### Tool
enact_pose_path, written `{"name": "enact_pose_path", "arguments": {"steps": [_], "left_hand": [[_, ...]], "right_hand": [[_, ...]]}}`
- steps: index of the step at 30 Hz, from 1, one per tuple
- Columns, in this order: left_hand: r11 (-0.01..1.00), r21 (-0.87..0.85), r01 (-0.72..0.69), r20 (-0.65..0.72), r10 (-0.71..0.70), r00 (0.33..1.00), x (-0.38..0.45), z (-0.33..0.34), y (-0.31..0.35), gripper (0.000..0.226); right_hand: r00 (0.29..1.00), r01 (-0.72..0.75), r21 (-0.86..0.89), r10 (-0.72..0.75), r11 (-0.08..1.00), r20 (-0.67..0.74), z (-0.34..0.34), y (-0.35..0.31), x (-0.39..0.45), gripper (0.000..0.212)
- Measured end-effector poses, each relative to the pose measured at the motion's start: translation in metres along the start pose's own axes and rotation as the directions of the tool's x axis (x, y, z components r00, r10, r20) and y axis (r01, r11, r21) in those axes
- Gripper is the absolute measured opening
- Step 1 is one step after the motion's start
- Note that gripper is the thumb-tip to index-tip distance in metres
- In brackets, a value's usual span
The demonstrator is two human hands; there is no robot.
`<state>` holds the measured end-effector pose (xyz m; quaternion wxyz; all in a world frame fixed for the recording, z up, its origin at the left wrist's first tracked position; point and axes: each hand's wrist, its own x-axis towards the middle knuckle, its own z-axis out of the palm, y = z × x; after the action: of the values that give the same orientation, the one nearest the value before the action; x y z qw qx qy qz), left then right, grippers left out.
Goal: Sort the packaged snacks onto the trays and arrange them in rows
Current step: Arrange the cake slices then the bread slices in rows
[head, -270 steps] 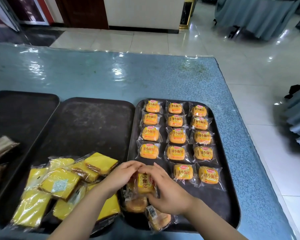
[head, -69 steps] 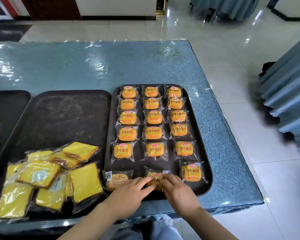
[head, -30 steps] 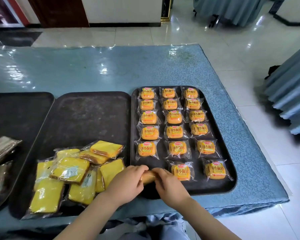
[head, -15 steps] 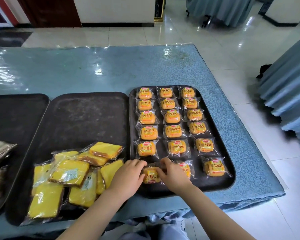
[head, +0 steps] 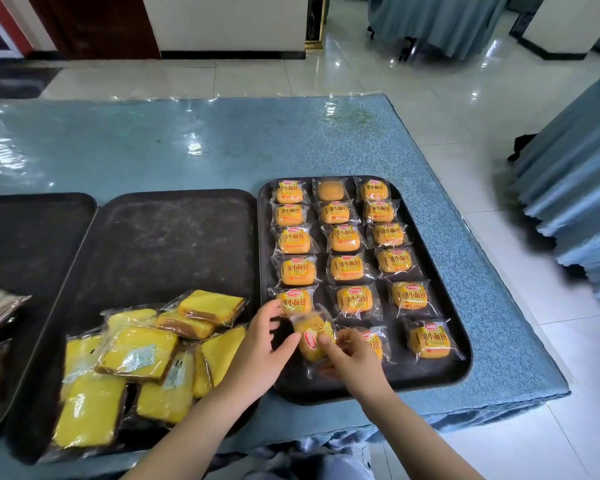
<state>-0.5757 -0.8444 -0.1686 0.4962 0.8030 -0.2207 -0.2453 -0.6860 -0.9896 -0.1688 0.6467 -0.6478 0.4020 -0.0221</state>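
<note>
At the near-left corner of the right tray (head: 461,372), you hold one bun pack (head: 313,337) between both hands. Your left hand (head: 260,351) has its thumb against the pack's left side, with the fingers loosely spread; whether they bear on the pack from behind cannot be told. Your right hand (head: 352,362) pinches the pack's right side between thumb and fingertips. The pack appears raised off the tray and twisted, its label running near to far rather than side to side like its neighbours.

Finding: the vacant slot lies directly beneath and just left of the pack, at the near end of the left column, next after bun (head: 294,301). The near row already carries two packs to the right, one partly hidden behind your right hand. Both hands are equally near; the right hand has the firmer hold and should steer.

Judgement: the coming move turns on a quarter turn of the pack so its label matches the rows, then a short drop. Risk is nudging the adjacent pack out of line.

Outstanding: the yellow cakes (head: 136,355) lie heaped at the near edge of the middle tray (head: 174,244), unsorted.
</note>
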Motion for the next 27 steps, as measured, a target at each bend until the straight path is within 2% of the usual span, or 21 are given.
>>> {"name": "enact_pose_path", "arguments": {"steps": [1,3,5,7,8,10,11,14,16,18,20,22,24,27], "left_hand": [[0.989,-0.126,0.082,0.029,-0.078,0.996,0.0,0.0,0.004,0.061],[0.934,-0.303,0.189,0.142,-0.152,0.978,-0.002,0.002,0.009,0.059],[0.907,-0.377,0.188,0.176,-0.129,0.976,-0.003,0.006,0.008,0.053],[0.907,-0.389,0.162,0.133,-0.119,0.984,-0.002,0.004,0.006,0.047],[0.92,-0.359,0.157,0.118,-0.122,0.986,-0.001,0.001,0.006,0.045],[0.96,-0.248,0.131,0.13,-0.101,0.986,0.0,-0.006,0.007,0.04],[0.976,-0.186,0.111,0.155,-0.082,0.985,0.0,-0.01,0.006,0.037],[0.997,-0.015,0.074,0.256,-0.068,0.964,0.001,-0.02,0.005,0.026],[0.997,0.028,0.067,0.301,-0.073,0.951,0.003,-0.023,0.005,0.021],[0.995,0.093,0.021,0.316,-0.049,0.948,0.005,-0.022,0.005,0.022],[0.959,0.273,-0.083,0.283,0.002,0.959,0.007,-0.018,0.002,0.025],[0.874,0.443,-0.198,0.213,0.112,0.971,0.006,-0.012,-0.004,0.028],[0.819,0.503,-0.276,0.178,0.214,0.96,0.002,-0.006,-0.007,0.024],[0.73,0.587,-0.35,0.233,0.262,0.937,-0.008,-0.001,-0.014,0.028]], "right_hand": [[0.999,-0.044,0.133,0.043,0.99,0.006,0.002,-0.004,-0.003,0.038],[0.997,-0.081,0.228,0.076,0.97,0.031,0.007,-0.009,-0.008,0.035],[0.996,-0.081,0.25,0.066,0.965,0.067,0.01,-0.012,-0.011,0.031],[0.995,-0.046,0.174,0.029,0.984,0.097,0.01,-0.013,-0.011,0.029],[0.996,0.01,0.05,-0.015,0.999,0.093,0.008,-0.011,-0.01,0.028],[0.987,0.158,-0.223,-0.144,0.962,0.077,0.005,-0.005,-0.006,0.031],[0.977,0.211,-0.279,-0.196,0.937,0.081,0.005,-0.002,-0.005,0.038],[0.944,0.331,-0.219,-0.322,0.918,0.074,0.003,-0.003,-0.007,0.059],[0.918,0.395,-0.264,-0.368,0.88,0.147,0.001,-0.004,-0.005,0.056],[0.911,0.409,-0.361,-0.351,0.838,0.217,0.001,-0.001,-0.002,0.044],[0.928,0.373,-0.441,-0.317,0.817,0.198,0.003,0.005,0.003,0.035],[0.94,0.339,-0.534,-0.299,0.775,0.163,0.007,0.009,0.009,0.034],[0.944,0.317,-0.592,-0.303,0.741,0.126,0.01,0.01,0.015,0.035],[0.926,0.339,-0.66,-0.361,0.671,0.109,0.015,0.008,0.018,0.036]]}}
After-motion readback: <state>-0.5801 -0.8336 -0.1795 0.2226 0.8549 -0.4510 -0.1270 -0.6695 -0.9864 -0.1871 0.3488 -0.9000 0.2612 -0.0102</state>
